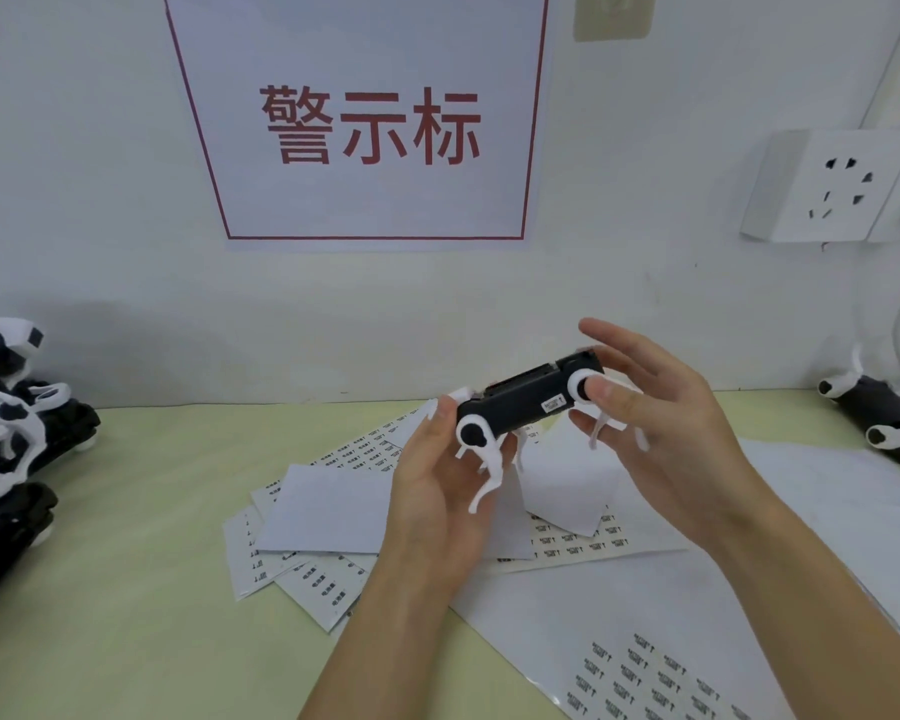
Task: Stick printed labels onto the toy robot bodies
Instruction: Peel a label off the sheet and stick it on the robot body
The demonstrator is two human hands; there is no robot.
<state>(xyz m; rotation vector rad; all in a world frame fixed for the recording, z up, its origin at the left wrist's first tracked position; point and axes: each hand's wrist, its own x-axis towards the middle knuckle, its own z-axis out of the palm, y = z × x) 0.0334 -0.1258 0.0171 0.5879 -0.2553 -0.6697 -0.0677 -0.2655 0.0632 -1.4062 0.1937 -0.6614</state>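
Both hands, left hand (440,491) and right hand (661,433), grip a black toy body (528,402) already labelled above the surface (126,563); label sheets (661,672) at five o'clock and more toys (17,433) at nine o'clock suggest work remains.

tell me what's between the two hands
In the head view, the black toy robot body, white legs hanging, spans the gap between the left hand and right hand. A small label sits on its side.
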